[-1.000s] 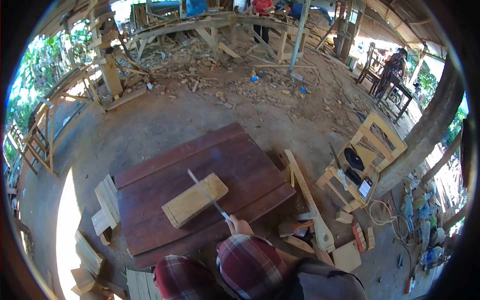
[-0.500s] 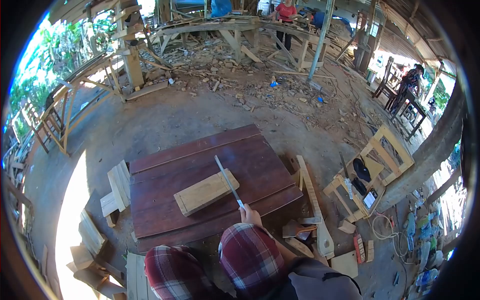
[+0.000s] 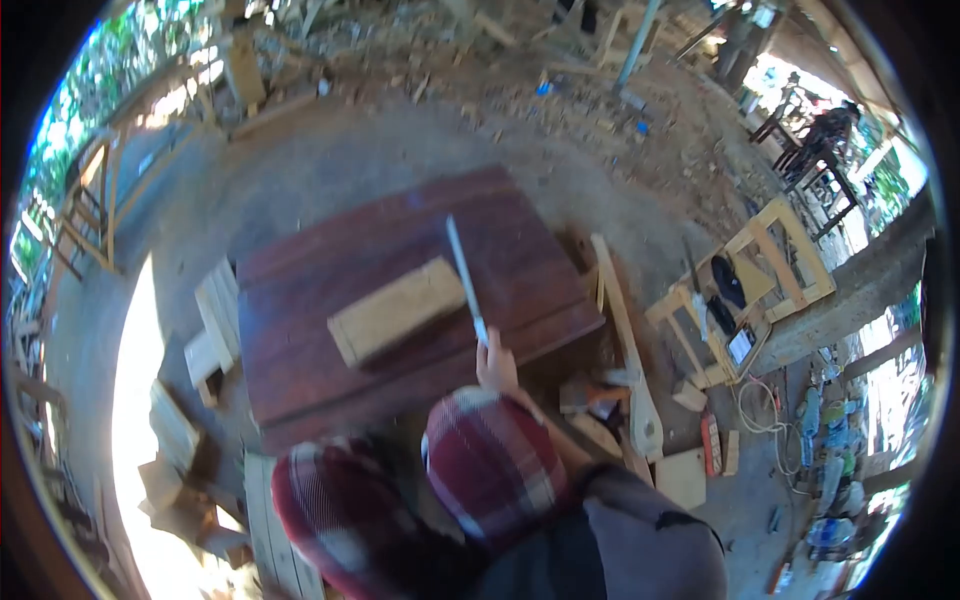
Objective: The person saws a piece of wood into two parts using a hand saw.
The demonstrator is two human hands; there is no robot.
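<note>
Right hand point(image 3: 497, 362) gripping the near end of a long thin tool point(image 3: 464, 270). A second ago it crossed the wooden block point(image 3: 398, 310); now it lies along the right end, touching or apart I can't tell. Block's top is uncovered. Block sits on the dark red panel point(image 3: 300, 270), before my knees. Left hand: out of view, state unknown.

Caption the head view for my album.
Right hand holding long silvery tool beside rectangular yellowish wooden block on maroon wooden panel.
</note>
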